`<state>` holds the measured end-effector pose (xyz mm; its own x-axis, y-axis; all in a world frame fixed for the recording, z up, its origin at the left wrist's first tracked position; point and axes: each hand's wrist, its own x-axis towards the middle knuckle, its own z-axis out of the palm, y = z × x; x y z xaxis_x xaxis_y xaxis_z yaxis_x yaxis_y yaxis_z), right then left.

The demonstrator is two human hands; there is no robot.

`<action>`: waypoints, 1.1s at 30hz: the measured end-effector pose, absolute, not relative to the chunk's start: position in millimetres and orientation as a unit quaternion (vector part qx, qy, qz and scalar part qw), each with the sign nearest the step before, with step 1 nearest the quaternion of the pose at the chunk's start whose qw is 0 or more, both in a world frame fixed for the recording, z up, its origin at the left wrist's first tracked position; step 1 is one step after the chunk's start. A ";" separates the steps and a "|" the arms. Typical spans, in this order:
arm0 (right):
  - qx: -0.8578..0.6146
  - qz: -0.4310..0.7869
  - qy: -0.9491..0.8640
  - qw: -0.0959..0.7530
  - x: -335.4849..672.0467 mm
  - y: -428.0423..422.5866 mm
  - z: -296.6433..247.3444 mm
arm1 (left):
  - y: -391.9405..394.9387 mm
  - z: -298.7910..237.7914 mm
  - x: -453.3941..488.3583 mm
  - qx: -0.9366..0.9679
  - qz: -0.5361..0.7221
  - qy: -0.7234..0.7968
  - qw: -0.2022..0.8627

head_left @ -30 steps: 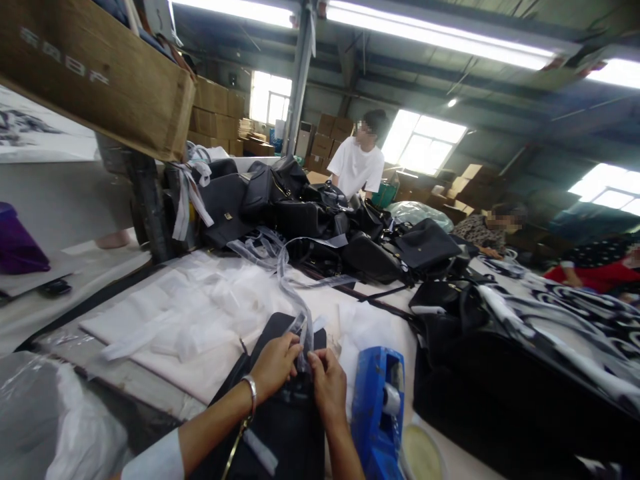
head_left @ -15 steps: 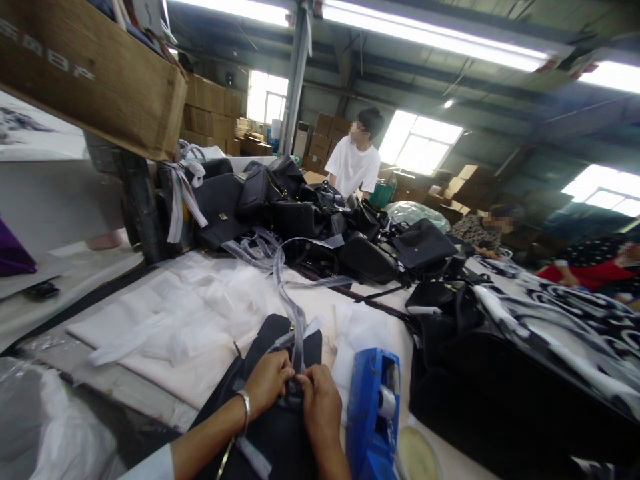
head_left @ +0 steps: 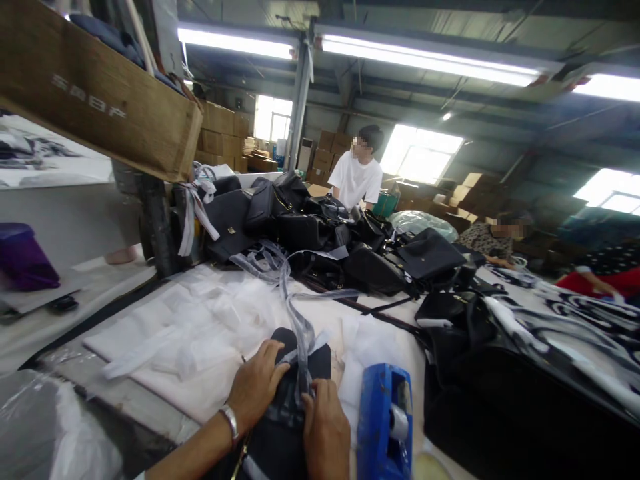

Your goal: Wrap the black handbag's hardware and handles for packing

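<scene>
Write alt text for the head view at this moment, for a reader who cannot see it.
Two bare hands, left hand and right hand, press a clear plastic strip onto a black bag on a white-covered table. A blue tape dispenser stands just right of them. Behind lie a pile of black handbags and a person in a white shirt.

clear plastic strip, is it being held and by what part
Yes: right hand pinches the clear plastic strip at its lower end; left hand presses on the black bag.
</scene>
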<state>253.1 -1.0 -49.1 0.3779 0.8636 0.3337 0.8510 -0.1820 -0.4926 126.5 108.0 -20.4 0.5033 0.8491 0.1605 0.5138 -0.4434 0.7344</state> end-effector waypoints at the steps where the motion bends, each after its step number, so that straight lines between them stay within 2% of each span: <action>1: -0.748 0.014 -0.569 0.341 246.0 3.2 -47.0 | 113.0 -21.6 127.8 0.807 0.262 0.422 0.320; 5: -0.685 0.131 -0.583 0.417 234.1 26.3 -52.7 | 130.4 -32.8 137.8 0.793 0.246 0.428 0.356; 10: -0.709 0.236 -0.431 0.505 251.3 45.2 -69.9 | 132.0 -39.9 131.4 0.712 0.287 0.468 0.438; 16: -0.652 0.350 -0.423 0.523 250.7 56.2 -58.4 | 118.1 -39.5 117.8 0.631 0.305 0.453 0.551; 23: -0.633 0.359 -0.438 0.528 245.6 52.9 -42.8 | 112.6 -33.9 113.4 0.625 0.321 0.423 0.572; 29: -0.655 0.302 -0.468 0.511 243.2 48.4 -41.3 | 100.4 -26.1 114.8 0.656 0.340 0.386 0.553; 33: -0.632 0.352 -0.458 0.516 250.1 52.0 -48.1 | 106.9 -32.9 108.1 0.623 0.309 0.389 0.604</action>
